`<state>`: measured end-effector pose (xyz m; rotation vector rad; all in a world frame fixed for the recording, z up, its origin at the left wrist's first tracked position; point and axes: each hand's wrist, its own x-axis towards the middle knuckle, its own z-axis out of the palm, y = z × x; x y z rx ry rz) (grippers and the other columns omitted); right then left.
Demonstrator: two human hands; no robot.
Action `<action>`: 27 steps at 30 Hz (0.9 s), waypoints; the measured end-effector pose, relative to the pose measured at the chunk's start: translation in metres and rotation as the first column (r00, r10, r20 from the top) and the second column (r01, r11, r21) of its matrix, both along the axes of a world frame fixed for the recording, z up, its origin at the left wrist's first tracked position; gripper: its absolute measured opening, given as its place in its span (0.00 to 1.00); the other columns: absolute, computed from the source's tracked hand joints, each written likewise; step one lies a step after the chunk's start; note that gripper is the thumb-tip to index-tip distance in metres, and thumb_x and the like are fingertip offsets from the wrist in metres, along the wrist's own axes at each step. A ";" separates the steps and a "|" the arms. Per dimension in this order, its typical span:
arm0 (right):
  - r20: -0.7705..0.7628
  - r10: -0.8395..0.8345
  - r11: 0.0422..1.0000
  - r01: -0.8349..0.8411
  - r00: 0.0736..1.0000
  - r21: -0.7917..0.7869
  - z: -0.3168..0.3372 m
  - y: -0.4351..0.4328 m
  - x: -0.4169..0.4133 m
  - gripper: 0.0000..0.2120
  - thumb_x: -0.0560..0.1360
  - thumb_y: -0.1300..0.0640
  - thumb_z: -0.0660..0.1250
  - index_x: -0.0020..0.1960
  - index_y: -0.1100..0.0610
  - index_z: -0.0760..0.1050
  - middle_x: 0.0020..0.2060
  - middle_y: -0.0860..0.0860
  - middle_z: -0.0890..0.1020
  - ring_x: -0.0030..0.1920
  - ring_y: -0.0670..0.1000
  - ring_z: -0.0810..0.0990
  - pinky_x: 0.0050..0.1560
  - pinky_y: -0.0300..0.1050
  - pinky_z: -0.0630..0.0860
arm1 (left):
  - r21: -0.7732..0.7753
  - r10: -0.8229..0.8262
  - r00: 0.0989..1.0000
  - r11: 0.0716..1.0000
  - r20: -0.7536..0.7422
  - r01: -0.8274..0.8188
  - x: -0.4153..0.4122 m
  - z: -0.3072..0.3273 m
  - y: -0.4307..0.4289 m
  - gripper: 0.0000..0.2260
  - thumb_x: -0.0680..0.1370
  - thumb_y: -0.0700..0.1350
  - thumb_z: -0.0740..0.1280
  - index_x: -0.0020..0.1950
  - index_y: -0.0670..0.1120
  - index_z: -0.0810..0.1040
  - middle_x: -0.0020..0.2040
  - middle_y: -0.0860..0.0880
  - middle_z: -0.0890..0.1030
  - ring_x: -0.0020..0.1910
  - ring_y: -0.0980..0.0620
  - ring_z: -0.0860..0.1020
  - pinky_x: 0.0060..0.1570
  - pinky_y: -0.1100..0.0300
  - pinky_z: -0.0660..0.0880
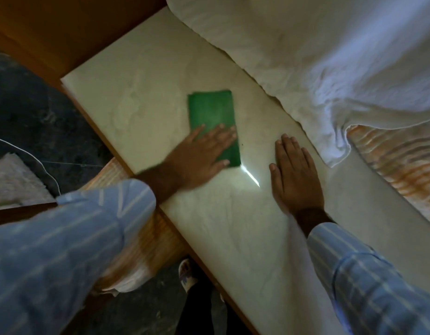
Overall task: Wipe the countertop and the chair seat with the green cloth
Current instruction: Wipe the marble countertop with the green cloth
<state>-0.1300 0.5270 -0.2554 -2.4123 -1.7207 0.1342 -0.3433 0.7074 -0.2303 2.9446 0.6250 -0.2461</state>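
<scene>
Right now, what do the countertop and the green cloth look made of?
Countertop: apparently polished marble or a marble-look laminate; pale, faintly veined, with a sharp glint of light. Green cloth: thin woven or microfibre fabric, matte, folded flat into a rectangle under the left hand.

We hold both arms forward in blue striped sleeves [64, 250]. Our left hand [202, 153] lies flat, palm down, fingers spread and pressing, its outline blurred. Our right hand [293, 175] lies flat beside it, fingers together and straight, apart from the left
</scene>
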 end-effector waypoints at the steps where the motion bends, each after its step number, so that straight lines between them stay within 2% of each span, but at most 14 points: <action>1: 0.005 -0.002 1.000 0.002 1.000 -0.001 0.000 0.000 0.000 0.28 0.85 0.50 0.52 0.82 0.59 0.58 0.83 0.56 0.61 0.83 0.55 0.58 0.82 0.56 0.56 | 0.004 0.093 0.996 0.996 0.009 -0.093 0.001 0.000 0.022 0.31 0.83 0.60 0.50 0.81 0.45 0.53 0.82 0.46 0.57 0.80 0.46 0.55 0.77 0.43 0.52; 4: 0.019 -0.010 1.000 0.010 1.000 0.000 -0.001 -0.001 0.000 0.28 0.85 0.50 0.52 0.82 0.58 0.58 0.83 0.56 0.61 0.83 0.55 0.58 0.83 0.55 0.55 | -0.008 0.454 0.891 0.891 0.014 -0.454 0.018 0.000 0.074 0.30 0.83 0.59 0.47 0.82 0.45 0.50 0.82 0.46 0.54 0.81 0.46 0.53 0.78 0.42 0.50; 7: 0.026 -0.013 1.000 0.013 1.000 -0.003 -0.002 0.000 0.000 0.28 0.85 0.50 0.52 0.82 0.59 0.59 0.83 0.56 0.61 0.83 0.55 0.58 0.82 0.55 0.56 | 0.000 0.579 0.814 0.815 0.034 -0.580 0.039 -0.005 0.072 0.29 0.83 0.58 0.45 0.82 0.45 0.50 0.83 0.47 0.52 0.81 0.45 0.52 0.77 0.40 0.49; 8: 0.025 -0.013 1.000 0.013 1.000 -0.004 -0.001 0.000 0.000 0.28 0.85 0.50 0.52 0.82 0.59 0.59 0.83 0.56 0.61 0.83 0.56 0.58 0.82 0.55 0.56 | -0.013 0.586 0.808 0.810 0.050 -0.587 0.044 -0.006 0.059 0.29 0.83 0.57 0.46 0.81 0.45 0.50 0.82 0.46 0.54 0.81 0.45 0.52 0.77 0.39 0.50; 10: 0.013 -0.012 1.000 0.012 1.000 -0.007 0.001 0.000 -0.001 0.28 0.85 0.50 0.52 0.82 0.59 0.58 0.83 0.56 0.61 0.83 0.56 0.58 0.82 0.55 0.55 | 0.004 0.490 0.870 0.871 0.061 -0.491 0.047 -0.008 0.014 0.30 0.83 0.57 0.47 0.81 0.43 0.52 0.82 0.44 0.56 0.80 0.43 0.54 0.77 0.38 0.51; 13: 0.009 -0.008 1.000 0.008 1.000 0.003 0.003 0.000 -0.001 0.27 0.85 0.52 0.53 0.82 0.59 0.59 0.82 0.57 0.61 0.83 0.56 0.59 0.82 0.56 0.57 | 0.024 0.150 0.988 0.988 0.046 -0.151 0.030 -0.007 -0.060 0.30 0.83 0.59 0.48 0.81 0.44 0.53 0.82 0.45 0.55 0.81 0.44 0.54 0.76 0.38 0.52; 15: 0.012 0.002 1.000 -0.002 1.000 -0.001 0.004 0.000 -0.001 0.27 0.85 0.53 0.53 0.82 0.60 0.60 0.82 0.57 0.62 0.83 0.57 0.60 0.82 0.56 0.57 | -0.002 -0.026 0.999 1.000 0.029 0.026 0.012 -0.007 -0.063 0.30 0.83 0.60 0.48 0.82 0.45 0.52 0.82 0.47 0.54 0.81 0.46 0.53 0.76 0.40 0.52; 16: 0.016 0.003 1.000 -0.003 1.000 -0.007 0.005 0.001 -0.002 0.27 0.85 0.53 0.53 0.82 0.60 0.60 0.82 0.57 0.62 0.83 0.57 0.60 0.82 0.56 0.58 | 0.011 -0.057 0.998 0.998 0.024 0.057 0.010 -0.007 -0.051 0.30 0.83 0.60 0.48 0.82 0.45 0.52 0.83 0.48 0.54 0.81 0.47 0.53 0.77 0.41 0.51; 17: 0.020 0.003 1.000 -0.002 1.000 -0.014 0.005 0.001 -0.002 0.27 0.85 0.54 0.53 0.82 0.60 0.60 0.82 0.57 0.62 0.83 0.57 0.60 0.82 0.57 0.58 | 0.027 -0.034 0.999 0.999 0.017 0.033 0.012 -0.007 -0.038 0.30 0.83 0.60 0.48 0.82 0.46 0.52 0.82 0.48 0.54 0.81 0.48 0.54 0.77 0.42 0.51; 19: 0.021 0.000 1.000 0.001 1.000 -0.021 0.007 0.002 -0.002 0.27 0.85 0.53 0.53 0.82 0.60 0.60 0.82 0.57 0.62 0.83 0.57 0.60 0.82 0.57 0.57 | 0.031 0.150 0.988 0.988 0.030 -0.151 0.031 -0.006 -0.010 0.30 0.83 0.59 0.48 0.82 0.46 0.52 0.82 0.48 0.54 0.81 0.47 0.54 0.77 0.42 0.52; 21: 0.011 -0.003 1.000 0.004 1.000 -0.020 0.007 0.000 -0.002 0.27 0.85 0.53 0.54 0.82 0.60 0.59 0.83 0.57 0.61 0.83 0.57 0.59 0.82 0.56 0.56 | 0.002 0.374 0.927 0.927 0.030 -0.375 0.059 -0.004 0.007 0.30 0.83 0.58 0.48 0.82 0.45 0.51 0.83 0.48 0.53 0.81 0.47 0.53 0.77 0.40 0.51; 23: 0.007 -0.006 1.000 0.006 1.000 -0.027 0.008 0.001 -0.003 0.27 0.85 0.53 0.54 0.82 0.59 0.59 0.83 0.56 0.61 0.83 0.56 0.58 0.83 0.55 0.55 | -0.020 0.516 0.855 0.856 0.047 -0.516 0.083 -0.005 0.006 0.30 0.83 0.58 0.48 0.82 0.45 0.50 0.83 0.48 0.52 0.81 0.46 0.51 0.77 0.39 0.49; 25: 0.006 -0.006 0.999 0.007 1.000 -0.038 0.008 0.000 -0.002 0.27 0.85 0.53 0.53 0.83 0.59 0.58 0.83 0.56 0.60 0.84 0.56 0.57 0.83 0.55 0.54 | -0.025 0.537 0.841 0.843 0.062 -0.537 0.091 -0.008 -0.013 0.30 0.83 0.57 0.48 0.82 0.44 0.50 0.83 0.48 0.51 0.81 0.45 0.51 0.76 0.37 0.49; 27: 0.007 -0.005 0.999 0.005 1.000 -0.035 0.007 0.000 -0.003 0.27 0.85 0.53 0.53 0.83 0.59 0.58 0.83 0.56 0.60 0.84 0.55 0.57 0.83 0.56 0.55 | 0.001 0.421 0.904 0.907 0.075 -0.422 0.077 -0.011 -0.046 0.30 0.83 0.57 0.49 0.82 0.44 0.51 0.83 0.47 0.53 0.81 0.45 0.53 0.76 0.37 0.51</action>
